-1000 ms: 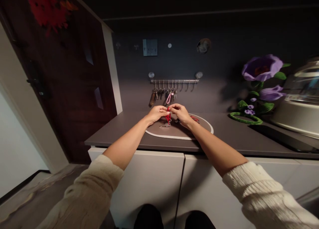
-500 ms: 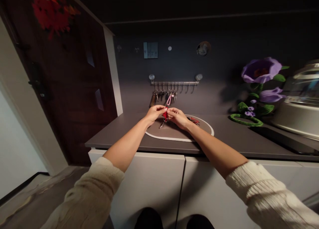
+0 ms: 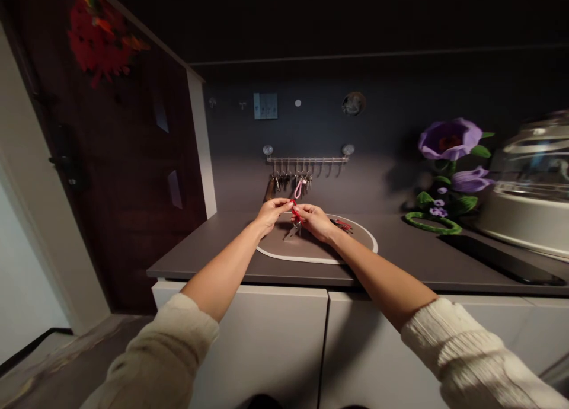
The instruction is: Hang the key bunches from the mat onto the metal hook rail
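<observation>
Pinched between the fingertips of my left hand (image 3: 269, 215) and my right hand (image 3: 313, 220) is a red cord (image 3: 294, 212). Keys (image 3: 292, 231) dangle below it, over an oval brown mat (image 3: 288, 258) with a white rim. Both hands are closed and nearly touch each other. Just behind them, a metal hook rail (image 3: 306, 159) on the wall carries several key rings, one with a pink loop (image 3: 297, 188). To the right of my right hand, red and dark items (image 3: 342, 225), perhaps more keys, lie on the mat.
A purple artificial flower (image 3: 451, 139) with a green ring base stands at the right of the dark counter (image 3: 400, 255). Near it are a flat black object (image 3: 502, 259) and a cream appliance with a clear dome (image 3: 528, 195). A dark door (image 3: 133, 160) is at left.
The view has tilted upward slightly, so the scene sits lower. My hands still hold the red cord, and the keys beneath it have swung and spread a little.
</observation>
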The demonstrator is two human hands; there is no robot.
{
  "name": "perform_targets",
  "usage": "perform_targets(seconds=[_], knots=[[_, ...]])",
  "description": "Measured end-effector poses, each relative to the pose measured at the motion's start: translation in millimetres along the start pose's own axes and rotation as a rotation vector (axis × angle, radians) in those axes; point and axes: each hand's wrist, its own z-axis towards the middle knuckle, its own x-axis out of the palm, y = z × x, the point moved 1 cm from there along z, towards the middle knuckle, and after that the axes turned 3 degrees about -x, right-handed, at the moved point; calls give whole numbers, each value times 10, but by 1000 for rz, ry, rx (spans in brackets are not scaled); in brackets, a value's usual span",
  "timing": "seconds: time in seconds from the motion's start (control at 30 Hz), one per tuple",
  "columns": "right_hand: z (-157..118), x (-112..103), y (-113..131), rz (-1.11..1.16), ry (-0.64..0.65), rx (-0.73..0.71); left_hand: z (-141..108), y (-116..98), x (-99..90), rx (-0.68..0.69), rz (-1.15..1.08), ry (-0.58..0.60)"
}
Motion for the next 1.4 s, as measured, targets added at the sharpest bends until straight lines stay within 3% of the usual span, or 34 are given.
perform_targets(seconds=[0.2, 0.33, 0.5, 0.77, 1.1, 1.4], knots=[[2, -26, 30, 62, -41, -19, 23, 27, -59, 10, 183, -149], [12, -63, 68, 93, -91, -33, -19, 43, -75, 92, 537, -212], [57, -124, 197, 117, -140, -95, -79, 103, -60, 329, 954, -136], [351, -262, 545, 89, -262, -164, -111, 85, 33, 318, 1509, -12], [782, -417, 648, 41, -399, -157, -95, 93, 49, 354, 1630, 31], [1000, -459, 625, 25, -509, -122, -104, 92, 51, 369, 1641, 39]])
